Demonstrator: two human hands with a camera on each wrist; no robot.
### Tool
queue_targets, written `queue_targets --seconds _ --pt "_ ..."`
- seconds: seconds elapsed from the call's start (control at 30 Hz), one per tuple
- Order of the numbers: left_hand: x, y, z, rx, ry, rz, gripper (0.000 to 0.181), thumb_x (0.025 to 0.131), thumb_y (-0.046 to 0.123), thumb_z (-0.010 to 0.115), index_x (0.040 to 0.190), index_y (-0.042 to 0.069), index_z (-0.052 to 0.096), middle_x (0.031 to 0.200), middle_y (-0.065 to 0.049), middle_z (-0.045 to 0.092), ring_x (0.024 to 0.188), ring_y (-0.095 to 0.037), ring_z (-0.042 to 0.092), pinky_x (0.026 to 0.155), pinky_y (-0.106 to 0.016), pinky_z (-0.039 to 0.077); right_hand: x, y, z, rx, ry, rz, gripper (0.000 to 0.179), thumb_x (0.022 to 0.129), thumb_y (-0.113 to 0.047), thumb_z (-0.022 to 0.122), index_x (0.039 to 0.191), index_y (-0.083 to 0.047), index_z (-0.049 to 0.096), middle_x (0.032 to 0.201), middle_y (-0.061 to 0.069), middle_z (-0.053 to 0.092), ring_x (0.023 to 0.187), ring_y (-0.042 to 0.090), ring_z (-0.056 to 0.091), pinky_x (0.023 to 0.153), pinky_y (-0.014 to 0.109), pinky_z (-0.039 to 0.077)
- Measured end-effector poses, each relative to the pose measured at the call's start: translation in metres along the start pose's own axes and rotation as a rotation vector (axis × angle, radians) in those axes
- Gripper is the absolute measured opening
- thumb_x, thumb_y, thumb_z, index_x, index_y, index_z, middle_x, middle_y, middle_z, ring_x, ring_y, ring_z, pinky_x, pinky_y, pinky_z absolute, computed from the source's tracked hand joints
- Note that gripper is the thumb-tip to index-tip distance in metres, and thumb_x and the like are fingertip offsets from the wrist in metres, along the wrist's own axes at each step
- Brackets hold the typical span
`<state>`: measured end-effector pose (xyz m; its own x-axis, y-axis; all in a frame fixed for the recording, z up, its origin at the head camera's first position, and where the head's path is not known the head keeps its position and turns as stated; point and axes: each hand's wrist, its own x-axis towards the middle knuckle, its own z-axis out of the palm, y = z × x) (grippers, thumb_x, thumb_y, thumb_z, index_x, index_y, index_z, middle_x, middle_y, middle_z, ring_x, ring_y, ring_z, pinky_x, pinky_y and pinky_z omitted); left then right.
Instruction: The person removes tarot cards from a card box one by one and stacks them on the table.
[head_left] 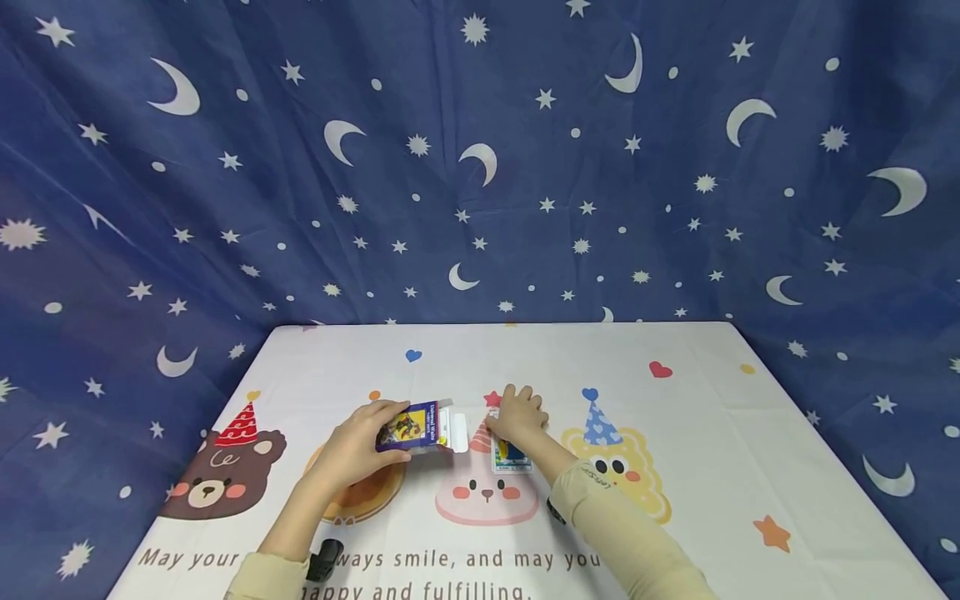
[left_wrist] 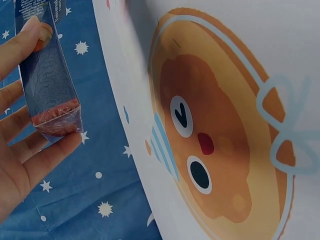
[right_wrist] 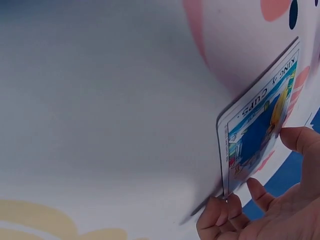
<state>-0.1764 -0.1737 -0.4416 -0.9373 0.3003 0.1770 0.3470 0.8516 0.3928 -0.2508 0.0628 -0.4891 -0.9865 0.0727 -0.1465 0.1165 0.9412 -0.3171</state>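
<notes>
1. Purple box (head_left: 407,427) is gripped by the left hand (head_left: 356,446), its open flap (head_left: 459,433) turned toward the right hand (head_left: 522,417).
2. Under the right hand, a card (head_left: 512,457) is pinched at its edges.
3. Card handling seems in hand; an even edge grip is called for.

The person's left forearm (head_left: 291,523) and right forearm (head_left: 630,529) angle forward and inward. The left hand (head_left: 351,450) grips between thumb and fingers; the right hand (head_left: 520,415), palm down, grips with bent fingers.
</notes>
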Motion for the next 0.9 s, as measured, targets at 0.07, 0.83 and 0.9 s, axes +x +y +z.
queue_targets --seconds 0.07,0.83,0.9 --pt "0.000 0.000 0.000 0.001 -0.002 -0.003 0.072 0.071 0.029 0.082 0.134 0.013 0.053 0.128 -0.011 0.057 0.116 -0.032 0.054 0.093 -0.055 0.047 0.001 0.000 0.000 -0.008 0.002 -0.006 0.061 0.080 -0.040 0.071 0.121 -0.001 0.047 0.113 0.025 0.046 0.101 0.038 0.046 0.081 0.054 0.048" --pt "-0.003 -0.003 0.001 0.010 -0.006 -0.002 0.071 0.071 0.029 0.082 0.134 0.012 0.053 0.128 -0.011 0.057 0.117 -0.033 0.054 0.092 -0.056 0.047 -0.038 0.022 0.005 0.136 0.036 -0.097 0.084 0.063 -0.031 0.084 0.129 -0.005 0.038 0.111 0.024 0.043 0.095 0.037 0.047 0.067 0.052 0.052" --pt "-0.002 -0.002 0.000 0.011 -0.007 -0.004 0.071 0.071 0.029 0.082 0.134 0.012 0.053 0.128 -0.011 0.057 0.117 -0.033 0.054 0.093 -0.056 0.047 -0.040 0.023 0.006 0.134 0.042 -0.099 0.086 0.062 -0.030 0.084 0.131 -0.006 0.038 0.112 0.024 0.043 0.095 0.036 0.048 0.067 0.052 0.052"
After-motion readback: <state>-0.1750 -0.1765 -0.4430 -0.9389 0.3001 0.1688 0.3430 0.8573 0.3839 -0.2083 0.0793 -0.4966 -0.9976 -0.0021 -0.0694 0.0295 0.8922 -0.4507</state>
